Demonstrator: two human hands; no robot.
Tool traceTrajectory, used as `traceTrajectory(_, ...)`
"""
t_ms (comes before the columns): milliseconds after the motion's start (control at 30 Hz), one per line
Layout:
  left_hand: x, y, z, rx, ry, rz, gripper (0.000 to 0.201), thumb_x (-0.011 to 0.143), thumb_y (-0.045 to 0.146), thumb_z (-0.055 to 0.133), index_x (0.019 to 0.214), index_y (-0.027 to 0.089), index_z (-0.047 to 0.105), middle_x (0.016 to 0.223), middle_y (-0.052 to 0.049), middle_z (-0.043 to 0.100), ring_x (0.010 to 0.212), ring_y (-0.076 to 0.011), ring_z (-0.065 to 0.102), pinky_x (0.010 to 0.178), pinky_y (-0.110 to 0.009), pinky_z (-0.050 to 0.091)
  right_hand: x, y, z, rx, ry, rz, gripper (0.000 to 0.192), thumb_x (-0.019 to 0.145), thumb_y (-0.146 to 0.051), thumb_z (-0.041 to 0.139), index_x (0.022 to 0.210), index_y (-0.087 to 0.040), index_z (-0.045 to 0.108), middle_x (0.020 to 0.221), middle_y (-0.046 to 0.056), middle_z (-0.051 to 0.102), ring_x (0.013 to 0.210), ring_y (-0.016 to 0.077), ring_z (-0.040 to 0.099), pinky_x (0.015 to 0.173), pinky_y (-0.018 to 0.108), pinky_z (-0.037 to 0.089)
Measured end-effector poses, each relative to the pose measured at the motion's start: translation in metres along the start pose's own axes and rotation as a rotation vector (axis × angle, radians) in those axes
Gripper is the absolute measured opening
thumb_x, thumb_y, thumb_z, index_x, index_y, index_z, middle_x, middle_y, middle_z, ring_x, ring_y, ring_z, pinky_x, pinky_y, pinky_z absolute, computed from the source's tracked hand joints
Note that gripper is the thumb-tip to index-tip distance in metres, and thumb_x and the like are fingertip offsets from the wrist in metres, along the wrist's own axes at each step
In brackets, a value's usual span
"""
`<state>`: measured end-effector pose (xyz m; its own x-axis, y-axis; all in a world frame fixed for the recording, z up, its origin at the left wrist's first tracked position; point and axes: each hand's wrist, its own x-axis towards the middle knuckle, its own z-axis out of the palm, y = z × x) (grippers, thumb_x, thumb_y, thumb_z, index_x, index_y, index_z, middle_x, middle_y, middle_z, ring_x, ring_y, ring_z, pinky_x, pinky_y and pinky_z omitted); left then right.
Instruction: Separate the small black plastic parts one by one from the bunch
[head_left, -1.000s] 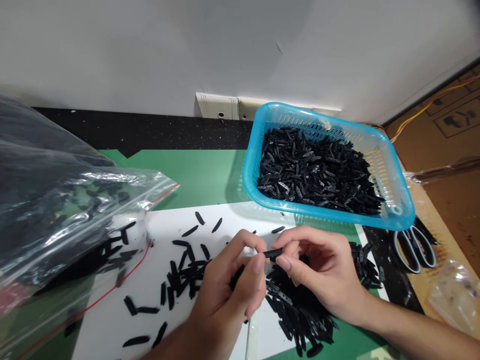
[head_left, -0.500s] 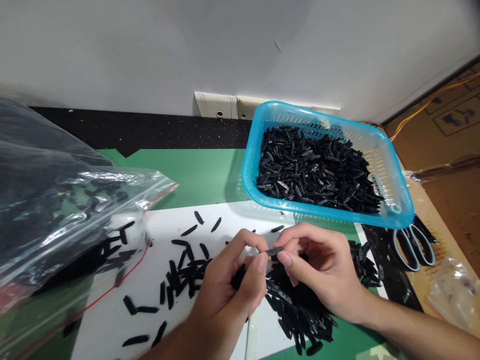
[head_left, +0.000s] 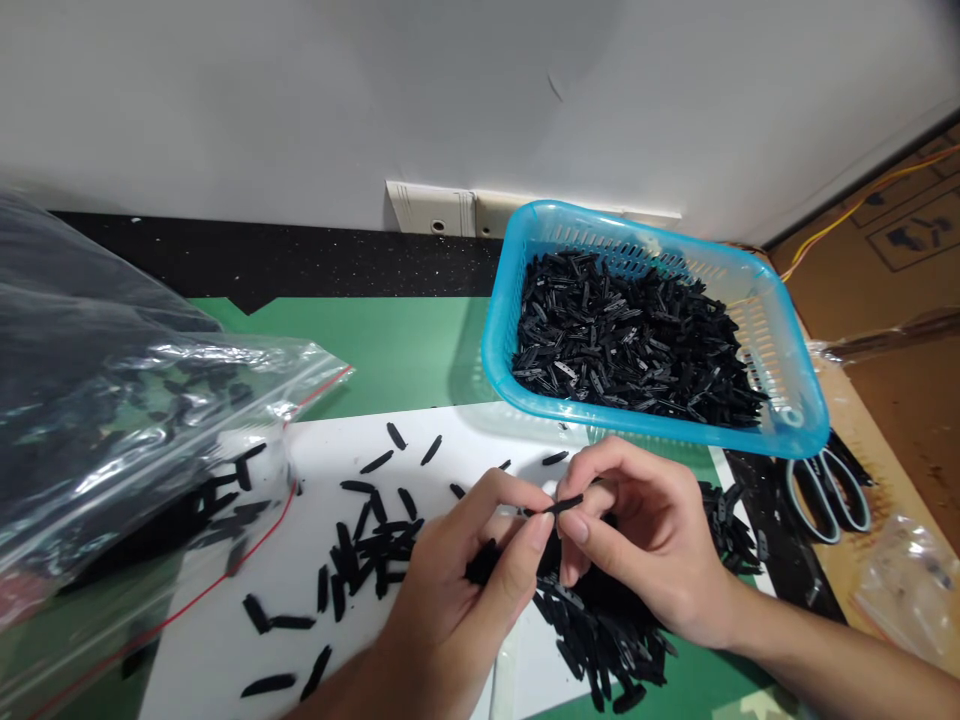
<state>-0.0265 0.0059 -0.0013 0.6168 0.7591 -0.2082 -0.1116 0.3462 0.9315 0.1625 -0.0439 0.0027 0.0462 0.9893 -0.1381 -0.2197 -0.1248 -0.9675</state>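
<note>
A small black plastic strip [head_left: 568, 503] is pinched between the thumb and forefinger of my left hand [head_left: 457, 590]. My right hand [head_left: 656, 545] grips the right end of that same strip, so the fingertips of both hands nearly meet. More black strips [head_left: 482, 562] show in the curl of my left hand. Beneath my hands lies a pile of black strips [head_left: 600, 640], partly hidden by my right hand. Loose black strips [head_left: 379, 550] are scattered to the left on a white sheet [head_left: 217, 620].
A blue plastic basket [head_left: 491, 340] full of black strips stands behind my hands. A clear zip bag [head_left: 150, 400] with black pieces lies left. Scissors [head_left: 829, 495] and a small clear bag [head_left: 904, 585] are at right. Green matting [head_left: 375, 340] covers the table before a white wall.
The strip has shifted slightly right and turned, from its flat holed face to a darker, plainer side. My left fingertips have moved a little right, toward my right hand.
</note>
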Motion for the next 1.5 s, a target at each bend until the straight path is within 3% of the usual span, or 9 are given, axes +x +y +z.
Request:
traceTrajectory(233,0.000,0.001,0.001,-0.021,0.038,-0.022,0.013,0.113,0.036,0.068,0.104,0.027,0.066,0.059,0.010,0.049,0.049,-0.0076,0.036,0.049,-0.021,0.028,-0.001,0.000,-0.001,0.000,-0.007,-0.044,0.014,0.099,-0.018,0.084,0.106,-0.021,0.072,0.072,-0.001,0.077,0.058,0.0145,0.077,0.060,0.023,0.057)
traceTrajectory(667,0.002,0.002,0.000,0.018,-0.010,-0.050,0.025,0.115,0.048,0.062,0.103,0.027,0.063,0.059,0.010,0.041,0.051,-0.0094,0.034,0.052,-0.026,0.024,0.001,0.001,0.000,-0.098,0.044,-0.193,0.007,0.099,-0.015,0.080,0.100,-0.022,0.076,0.076,-0.002,0.068,0.058,0.0114,0.061,0.057,0.025,0.052)
traceTrajectory(800,0.000,-0.001,-0.002,0.011,-0.020,-0.059,0.025,0.115,0.048,0.062,0.104,0.026,0.063,0.058,0.010,0.041,0.051,-0.0097,0.034,0.052,-0.027,0.025,-0.002,-0.001,0.004,-0.169,0.056,-0.263,0.011,0.098,-0.011,0.076,0.099,-0.022,0.076,0.080,0.001,0.070,0.063,0.0144,0.064,0.059,0.028,0.055)
traceTrajectory(933,-0.004,-0.005,-0.003,-0.036,0.018,-0.099,0.028,0.117,0.051,0.055,0.111,0.025,0.063,0.055,0.011,0.040,0.049,-0.0103,0.032,0.051,-0.026,0.025,-0.005,-0.014,-0.001,-0.453,0.099,-0.554,0.031,0.091,0.001,0.071,0.111,-0.023,0.077,0.087,0.004,0.076,0.077,0.0197,0.074,0.066,0.032,0.061)
traceTrajectory(1033,-0.004,0.003,0.000,-0.050,0.067,-0.148,0.039,0.116,0.059,0.049,0.109,0.023,0.062,0.053,0.009,0.046,0.048,-0.0109,0.033,0.049,-0.025,0.025,0.000,-0.026,-0.016,-0.823,0.260,-0.747,0.039,0.090,0.005,0.071,0.115,-0.024,0.076,0.100,0.006,0.077,0.081,0.0196,0.077,0.065,0.030,0.061)
traceTrajectory(1167,-0.003,0.018,0.006,-0.059,0.150,-0.262,0.048,0.112,0.070,0.048,0.107,0.023,0.060,0.053,0.008,0.048,0.048,-0.0107,0.031,0.049,-0.024,0.020,0.014,-0.035,-0.034,-1.313,0.432,-0.851,0.035,0.095,0.002,0.076,0.117,-0.026,0.076,0.117,0.011,0.081,0.106,0.0294,0.075,0.094,0.046,0.060)
traceTrajectory(1300,-0.003,0.017,0.008,-0.111,0.189,-0.270,0.054,0.108,0.077,0.046,0.126,0.027,0.055,0.052,0.009,0.054,0.045,-0.0104,0.028,0.047,-0.021,0.021,0.012,-0.030,-0.027,-1.311,0.205,-0.881,0.021,0.099,-0.007,0.074,0.116,-0.021,0.078,0.129,0.016,0.079,0.122,0.0341,0.071,0.101,0.051,0.061)
traceTrajectory(1400,-0.003,0.008,0.005,-0.164,0.165,-0.233,0.058,0.108,0.081,0.042,0.135,0.030,0.052,0.051,0.009,0.054,0.043,-0.0107,0.027,0.044,-0.020,0.021,0.004,-0.023,-0.013,-1.140,-0.068,-0.902,0.018,0.102,-0.008,0.072,0.116,-0.015,0.080,0.117,0.015,0.083,0.113,0.0283,0.074,0.092,0.041,0.066)
traceTrajectory(1500,-0.004,0.000,0.001,-0.214,0.107,-0.239,0.059,0.107,0.082,0.044,0.136,0.031,0.052,0.057,0.008,0.053,0.044,-0.0106,0.030,0.043,-0.020,0.023,0.000,-0.016,0.001,-0.988,-0.222,-0.820,0.015,0.106,-0.013,0.072,0.118,-0.013,0.079,0.112,0.014,0.086,0.104,0.0260,0.077,0.087,0.040,0.067)
